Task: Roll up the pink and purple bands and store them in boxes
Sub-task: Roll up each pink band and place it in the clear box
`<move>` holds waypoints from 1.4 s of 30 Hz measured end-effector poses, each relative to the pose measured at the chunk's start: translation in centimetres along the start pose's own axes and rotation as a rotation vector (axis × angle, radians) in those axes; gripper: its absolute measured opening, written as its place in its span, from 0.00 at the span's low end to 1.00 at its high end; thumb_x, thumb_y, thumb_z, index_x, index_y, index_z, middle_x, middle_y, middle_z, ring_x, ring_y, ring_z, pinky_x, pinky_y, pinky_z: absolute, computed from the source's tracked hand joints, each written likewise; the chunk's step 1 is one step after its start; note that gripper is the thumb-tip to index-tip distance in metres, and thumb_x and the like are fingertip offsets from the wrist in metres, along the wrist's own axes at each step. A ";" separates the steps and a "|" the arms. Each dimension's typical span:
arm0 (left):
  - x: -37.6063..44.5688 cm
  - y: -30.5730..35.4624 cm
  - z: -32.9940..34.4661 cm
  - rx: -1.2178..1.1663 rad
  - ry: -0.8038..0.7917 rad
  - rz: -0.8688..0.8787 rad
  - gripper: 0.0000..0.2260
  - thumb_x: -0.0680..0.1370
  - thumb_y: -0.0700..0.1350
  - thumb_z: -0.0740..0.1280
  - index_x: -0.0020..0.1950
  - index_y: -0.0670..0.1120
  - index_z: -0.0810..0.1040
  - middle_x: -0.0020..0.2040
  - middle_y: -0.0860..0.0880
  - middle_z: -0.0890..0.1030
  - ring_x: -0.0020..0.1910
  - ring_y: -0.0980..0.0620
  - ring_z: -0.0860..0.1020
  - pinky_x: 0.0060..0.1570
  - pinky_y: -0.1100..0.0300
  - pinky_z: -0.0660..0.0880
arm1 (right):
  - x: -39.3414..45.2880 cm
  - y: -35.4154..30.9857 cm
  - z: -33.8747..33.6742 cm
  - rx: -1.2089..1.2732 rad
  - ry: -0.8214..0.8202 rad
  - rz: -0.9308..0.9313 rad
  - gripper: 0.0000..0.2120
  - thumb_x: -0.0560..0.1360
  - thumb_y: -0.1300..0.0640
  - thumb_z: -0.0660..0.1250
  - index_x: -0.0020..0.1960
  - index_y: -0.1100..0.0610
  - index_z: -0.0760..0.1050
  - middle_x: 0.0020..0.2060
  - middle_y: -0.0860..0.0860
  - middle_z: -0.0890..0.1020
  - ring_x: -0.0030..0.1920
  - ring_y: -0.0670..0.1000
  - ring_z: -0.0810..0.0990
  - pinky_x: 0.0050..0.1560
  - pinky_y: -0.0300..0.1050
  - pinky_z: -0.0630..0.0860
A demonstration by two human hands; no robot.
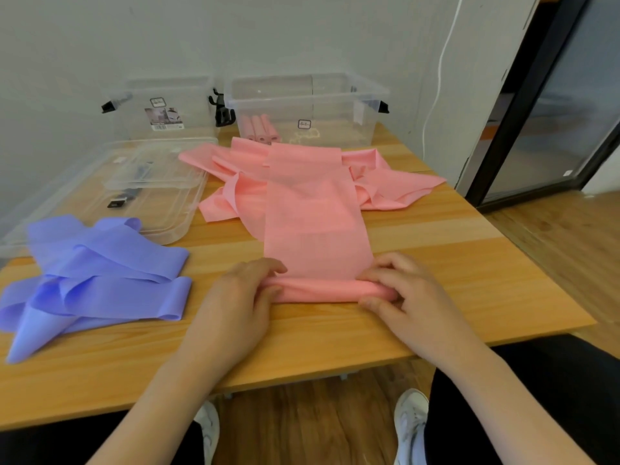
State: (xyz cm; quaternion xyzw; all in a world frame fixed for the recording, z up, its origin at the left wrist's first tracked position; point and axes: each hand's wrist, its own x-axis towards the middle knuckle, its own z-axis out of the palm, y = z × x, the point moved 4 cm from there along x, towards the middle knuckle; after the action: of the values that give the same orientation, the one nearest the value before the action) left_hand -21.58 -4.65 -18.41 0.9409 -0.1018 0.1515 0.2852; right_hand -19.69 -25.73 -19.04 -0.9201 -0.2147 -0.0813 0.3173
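Note:
A long pink band [312, 209] lies stretched away from me over a heap of loose pink bands [396, 186]. Its near end is wound into a thick pink roll [318, 292]. My left hand [241, 297] grips the roll's left end, my right hand [402, 293] grips its right end, fingers curled over the top. A pile of purple bands [100, 276] lies loose at the left. The right clear box [308, 105] at the back holds three rolled pink bands [261, 127]. The left clear box [164, 105] looks empty.
Two clear lids [110, 186] lie stacked left of centre behind the purple pile. The wooden table [453, 280] ends just below my wrists and at the right. A white cable [436, 95] hangs down the wall. My legs and white shoes [411, 421] are under the table.

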 end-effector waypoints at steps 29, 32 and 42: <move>-0.6 0.7 2.0 0.050 -0.180 0.098 0.23 0.79 0.56 0.56 0.72 0.52 0.56 0.69 0.55 0.62 0.69 0.59 0.59 0.57 0.81 0.47 | 0.2 -0.5 0.8 0.469 -0.060 0.209 0.12 0.79 0.56 0.57 0.59 0.42 0.65 0.60 0.37 0.68 0.63 0.39 0.65 0.58 0.27 0.62; -0.5 0.4 1.4 -0.036 -0.164 0.093 0.20 0.78 0.50 0.62 0.67 0.55 0.59 0.63 0.61 0.61 0.63 0.66 0.60 0.54 0.85 0.48 | 0.4 0.4 0.5 0.748 0.026 0.261 0.10 0.78 0.57 0.60 0.54 0.43 0.70 0.58 0.37 0.71 0.65 0.42 0.67 0.58 0.33 0.65; -0.4 0.3 1.3 0.032 -0.088 0.100 0.15 0.72 0.50 0.58 0.56 0.48 0.74 0.53 0.54 0.70 0.52 0.57 0.66 0.52 0.69 0.60 | 0.4 0.2 0.0 0.433 -0.057 0.153 0.14 0.72 0.62 0.69 0.48 0.43 0.73 0.54 0.39 0.74 0.57 0.36 0.71 0.57 0.31 0.65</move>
State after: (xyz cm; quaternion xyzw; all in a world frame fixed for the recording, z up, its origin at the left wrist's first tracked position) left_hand -21.69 -5.56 -19.42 0.9448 -0.1586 0.1257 0.2576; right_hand -19.24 -25.77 -19.01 -0.8462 -0.1657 0.0171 0.5062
